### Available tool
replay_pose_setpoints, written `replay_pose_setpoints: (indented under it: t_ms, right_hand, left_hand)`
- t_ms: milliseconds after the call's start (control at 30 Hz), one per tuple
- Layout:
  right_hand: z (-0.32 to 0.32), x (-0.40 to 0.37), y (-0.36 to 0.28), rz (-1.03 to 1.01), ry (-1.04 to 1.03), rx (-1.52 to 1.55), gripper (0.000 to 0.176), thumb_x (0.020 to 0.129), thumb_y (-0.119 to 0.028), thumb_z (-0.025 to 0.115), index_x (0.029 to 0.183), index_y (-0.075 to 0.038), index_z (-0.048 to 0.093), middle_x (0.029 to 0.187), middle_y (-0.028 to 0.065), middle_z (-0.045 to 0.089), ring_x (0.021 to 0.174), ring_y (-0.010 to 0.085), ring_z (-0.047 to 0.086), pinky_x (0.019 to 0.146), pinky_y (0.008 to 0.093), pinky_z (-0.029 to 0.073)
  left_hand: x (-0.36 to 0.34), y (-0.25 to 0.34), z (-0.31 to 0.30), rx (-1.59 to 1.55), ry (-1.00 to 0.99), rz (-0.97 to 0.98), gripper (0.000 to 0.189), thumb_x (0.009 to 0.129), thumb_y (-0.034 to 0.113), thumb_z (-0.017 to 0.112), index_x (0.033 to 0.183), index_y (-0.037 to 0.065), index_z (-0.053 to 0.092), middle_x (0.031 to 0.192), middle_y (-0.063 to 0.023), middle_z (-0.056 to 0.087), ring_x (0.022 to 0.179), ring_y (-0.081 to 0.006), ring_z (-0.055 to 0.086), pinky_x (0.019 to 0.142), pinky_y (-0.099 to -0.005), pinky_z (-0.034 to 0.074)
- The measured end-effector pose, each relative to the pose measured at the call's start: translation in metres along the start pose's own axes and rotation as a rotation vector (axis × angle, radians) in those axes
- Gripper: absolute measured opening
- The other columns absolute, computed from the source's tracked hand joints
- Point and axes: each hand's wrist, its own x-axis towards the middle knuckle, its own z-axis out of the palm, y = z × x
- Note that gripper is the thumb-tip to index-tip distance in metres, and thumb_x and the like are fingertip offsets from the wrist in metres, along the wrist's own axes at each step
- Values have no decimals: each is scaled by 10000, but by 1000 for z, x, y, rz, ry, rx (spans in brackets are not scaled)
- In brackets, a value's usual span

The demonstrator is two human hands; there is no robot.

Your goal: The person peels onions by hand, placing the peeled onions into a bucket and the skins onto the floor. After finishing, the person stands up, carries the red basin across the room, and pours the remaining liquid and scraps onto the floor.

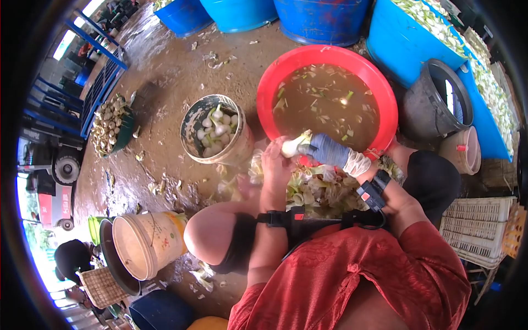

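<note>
My left hand is bare and has its fingers wrapped round the bulb end of a white vegetable that looks like garlic. The other end is gripped by my right hand in a blue glove. Both hands are over the near rim of a red basin of murky water with floating scraps. Below them lies a heap of pale leaves and peelings. To the left, a bucket holds several white bulbs.
Blue tubs line the back. A grey bucket and a pinkish bucket stand right, with a white crate nearer. More buckets and a person in a dark hat are lower left. Peelings litter the wet floor.
</note>
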Motion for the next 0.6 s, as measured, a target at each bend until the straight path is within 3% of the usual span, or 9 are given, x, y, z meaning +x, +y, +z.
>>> replay_pose_setpoints:
  t_ms: [33, 67, 167, 267, 333, 400, 433, 567, 600]
  right_hand:
    - [-2, 2, 5, 80, -52, -242, 259, 835, -224, 644, 948, -4, 570, 698, 66, 598, 620, 182, 571, 607, 364, 470]
    - [-1, 1, 8, 82, -53, -242, 259, 835, -224, 644, 948, -4, 570, 698, 66, 598, 620, 182, 571, 607, 364, 470]
    - [2, -3, -9, 137, 178, 483, 237, 758, -59, 706, 963, -29, 591, 905, 54, 627, 786, 126, 560, 721, 309, 474]
    - [5, -2, -20, 18, 265, 470, 250, 760, -37, 701, 983, -25, 589, 913, 50, 620, 812, 118, 552, 750, 303, 472]
    - [5, -5, -18, 27, 286, 579, 218, 778, -65, 688, 978, -33, 608, 880, 38, 627, 794, 106, 560, 731, 289, 479]
    - [-3, -8, -12, 390, 275, 831, 174, 791, -87, 666, 958, -50, 633, 840, 21, 633, 766, 100, 575, 703, 276, 485]
    - [-3, -7, -11, 345, 275, 886, 154, 801, -112, 651, 947, -63, 651, 811, 12, 636, 734, 91, 577, 674, 263, 484]
    - [0, -9, -12, 351, 341, 900, 183, 795, -116, 663, 960, -39, 644, 824, 15, 640, 731, 96, 586, 653, 270, 484]
    - [0, -9, -9, 284, 361, 679, 202, 792, -117, 667, 968, -22, 639, 836, 28, 645, 746, 103, 596, 653, 275, 488]
  left_hand:
    - [3, -4, 1, 63, -17, 1, 339, 917, 333, 492, 1005, 16, 577, 811, -85, 609, 600, -128, 559, 480, -255, 439]
    - [4, -7, 1, 62, -17, -1, 339, 917, 333, 492, 1005, 16, 577, 811, -85, 609, 600, -128, 559, 480, -255, 439]
    - [2, -13, 18, 211, 138, 7, 414, 910, 370, 505, 1075, -7, 544, 668, -81, 576, 443, -131, 498, 400, -238, 388]
    - [-1, -23, 22, 497, 61, 160, 490, 892, 428, 517, 1101, -15, 530, 650, -80, 572, 435, -127, 497, 390, -233, 385]
    - [-3, -16, 18, 488, 21, 117, 538, 873, 477, 524, 1106, -8, 512, 637, -77, 556, 405, -119, 457, 365, -224, 344]
    - [-6, -7, 18, 199, -212, -40, 516, 877, 473, 516, 1103, 9, 498, 631, -83, 547, 383, -113, 412, 343, -216, 292]
    - [-9, -6, 24, 124, -203, -37, 452, 896, 465, 492, 945, 21, 561, 612, -34, 547, 404, -85, 414, 372, -199, 270]
    - [-1, -19, 20, 128, -107, 22, 364, 909, 371, 526, 965, 13, 565, 683, -40, 572, 529, -83, 489, 477, -208, 372]
    - [2, -26, 23, 258, -22, 210, 345, 902, 351, 542, 1002, 21, 559, 728, -41, 582, 592, -92, 517, 500, -221, 401]
